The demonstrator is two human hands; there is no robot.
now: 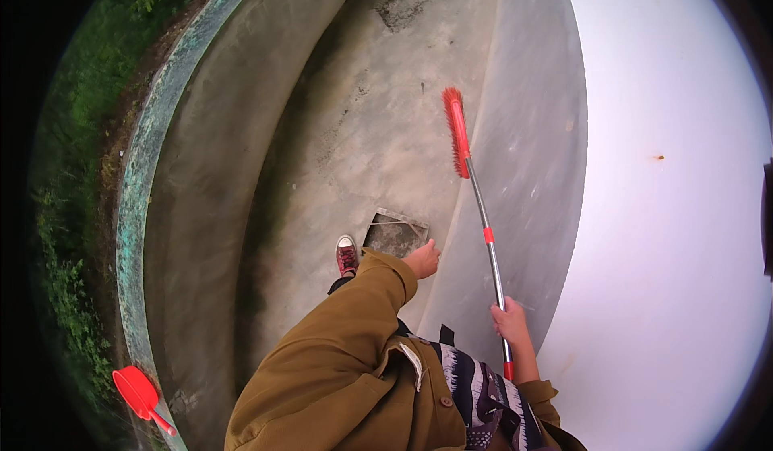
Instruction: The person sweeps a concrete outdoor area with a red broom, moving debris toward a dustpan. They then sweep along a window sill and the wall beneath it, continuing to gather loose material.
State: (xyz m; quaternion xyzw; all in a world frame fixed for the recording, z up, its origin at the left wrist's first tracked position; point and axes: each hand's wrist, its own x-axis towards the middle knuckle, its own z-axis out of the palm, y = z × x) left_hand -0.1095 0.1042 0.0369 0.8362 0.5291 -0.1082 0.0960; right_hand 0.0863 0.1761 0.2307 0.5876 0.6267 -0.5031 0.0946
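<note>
A long-handled brush (457,126) with red bristles and a metal pole with red joints slants up from the lower right. My right hand (512,321) is closed around the lower part of its pole. The brush head is raised near where the concrete floor meets the grey wall base. My left hand (425,259) is beside a square opening with a raised rim (403,215) in the floor; I see nothing in it, and its fingers look curled, partly turned from view. A red plastic dipper (136,391) lies on the ledge at the lower left.
A concrete parapet (193,209) with a green-stained top (134,221) curves along the left, with plants (72,306) beyond it. A white wall (652,239) rises at right. Dark stains (401,10) mark the concrete floor. My red sneaker (346,254) stands left of the opening.
</note>
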